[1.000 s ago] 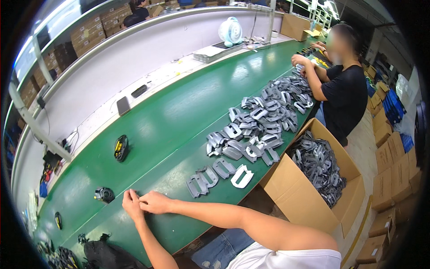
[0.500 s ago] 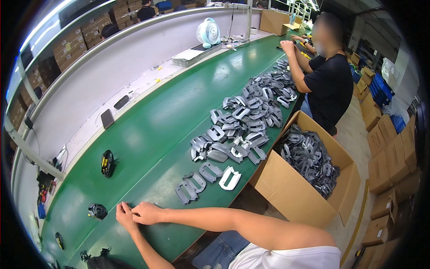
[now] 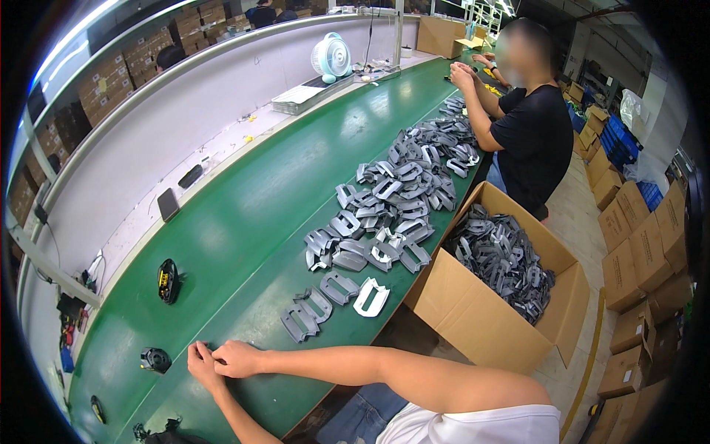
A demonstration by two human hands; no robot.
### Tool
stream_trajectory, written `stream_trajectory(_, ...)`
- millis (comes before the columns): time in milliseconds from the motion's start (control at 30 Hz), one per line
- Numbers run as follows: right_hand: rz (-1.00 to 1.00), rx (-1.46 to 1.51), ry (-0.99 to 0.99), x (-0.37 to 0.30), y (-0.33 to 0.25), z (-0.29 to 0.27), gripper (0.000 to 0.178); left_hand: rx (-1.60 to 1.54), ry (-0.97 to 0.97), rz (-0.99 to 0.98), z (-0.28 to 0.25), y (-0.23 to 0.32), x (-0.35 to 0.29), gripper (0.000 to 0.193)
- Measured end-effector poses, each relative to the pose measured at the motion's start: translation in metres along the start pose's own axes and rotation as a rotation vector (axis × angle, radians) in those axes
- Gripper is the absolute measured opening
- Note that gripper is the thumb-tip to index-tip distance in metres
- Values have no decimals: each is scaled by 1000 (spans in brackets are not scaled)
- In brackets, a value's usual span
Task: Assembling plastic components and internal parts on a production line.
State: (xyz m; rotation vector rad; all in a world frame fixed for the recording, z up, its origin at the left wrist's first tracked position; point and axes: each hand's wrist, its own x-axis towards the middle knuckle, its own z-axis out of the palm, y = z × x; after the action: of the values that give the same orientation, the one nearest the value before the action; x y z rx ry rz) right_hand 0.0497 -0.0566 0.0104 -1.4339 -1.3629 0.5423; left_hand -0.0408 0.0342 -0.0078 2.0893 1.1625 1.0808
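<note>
The green counter (image 3: 244,255) runs along the left of the open carton (image 3: 473,318). Grey frames (image 3: 405,194) heap up just left of the carton. Well left of the carton, my left hand (image 3: 204,365) and right hand (image 3: 239,359) meet, both curled; I cannot tell whether they pinch anything. A rounded black part (image 3: 155,360) sits farther left from the carton.

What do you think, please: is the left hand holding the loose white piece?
No, the white piece lies on the table, apart from the left hand.
</note>
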Motion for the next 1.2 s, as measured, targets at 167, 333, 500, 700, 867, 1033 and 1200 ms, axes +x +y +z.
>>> stream_trajectory(167,22,5,-15,0,0,0,23,6,-4,2,0,2,0,23)
stream_trajectory(333,26,13,-22,0,-1,-2,24,-3,-11,-27,-1,6,-1,23)
stream_trajectory(500,15,8,-29,0,-1,-3,24,-21,-13,-39,-2,9,-2,22)
stream_trajectory(700,21,15,-35,-2,-2,-2,24,10,-7,-12,-2,9,-3,21)
stream_trajectory(867,27,18,-30,-1,-1,-3,24,8,-8,-6,0,3,-1,22)
stream_trajectory(1033,28,8,-39,0,-3,-5,24,17,-6,-2,0,5,0,22)
stream_trajectory(1200,3,-7,-29,0,0,-3,24,27,-17,5,1,3,0,22)
